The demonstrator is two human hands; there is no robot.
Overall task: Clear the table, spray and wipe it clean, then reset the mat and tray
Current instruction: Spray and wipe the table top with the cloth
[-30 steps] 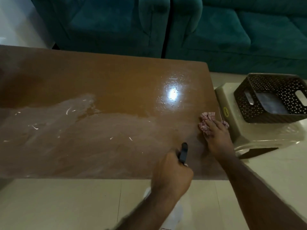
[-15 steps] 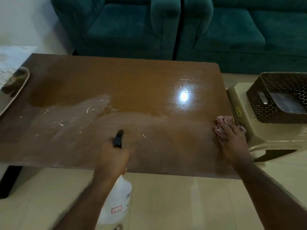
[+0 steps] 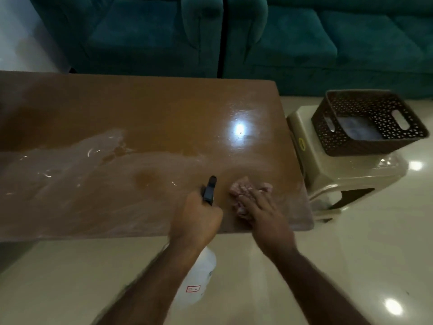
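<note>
The brown wooden table [image 3: 140,109] fills the middle of the view, its near half streaked with a pale wet film. My left hand [image 3: 199,219] grips a white spray bottle [image 3: 199,280] by its black trigger head [image 3: 209,190], which points over the table's near edge. Just to its right, my right hand [image 3: 260,212] presses flat on a pink checked cloth [image 3: 243,191] lying on the table near the front right corner.
A beige plastic stool [image 3: 351,179] stands against the table's right end and carries a dark brown perforated basket [image 3: 346,146]. Teal sofas [image 3: 164,36] run along the far side. Glossy cream floor tiles [image 3: 70,277] lie in front.
My right hand has slid the cloth leftward from the table's right edge. The left hand with the bottle now sits close beside it, after swinging out to the left half a second ago.
</note>
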